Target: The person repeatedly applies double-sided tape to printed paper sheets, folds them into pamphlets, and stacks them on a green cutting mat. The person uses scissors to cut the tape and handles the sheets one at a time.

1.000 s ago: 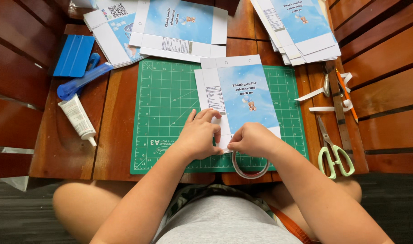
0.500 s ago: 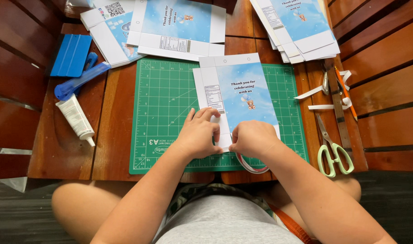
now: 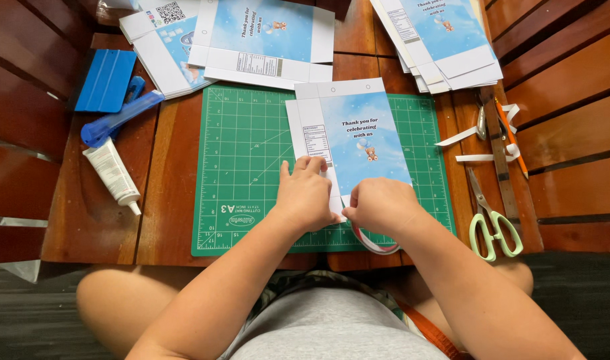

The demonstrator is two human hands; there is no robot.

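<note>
Looking down from the head camera, I see both hands at the near edge of a printed card [image 3: 355, 137] lying flat on the green mat [image 3: 245, 167]. The left hand [image 3: 308, 197] rests palm down on the card's white side panel, fingers spread and flat, gripping nothing. The right hand [image 3: 380, 205] is curled into a loose fist at the card's lower edge, fingertips pinched on something there (whether the card edge or a strip, I cannot tell). A tape roll [image 3: 375, 243] shows just under that hand, partly hidden.

The card is blue with a white margin, and sits slightly tilted on the mat's right half.

Left of the mat lie a white tube [image 3: 112, 175], a blue cutter [image 3: 122, 117] and a blue squeegee [image 3: 105, 81]. To the right lie green-handled scissors [image 3: 492, 217], a ruler [image 3: 498, 157] and white paper strips [image 3: 482, 147]. Stacks of cards [image 3: 265, 40] sit along the table's far edge.
</note>
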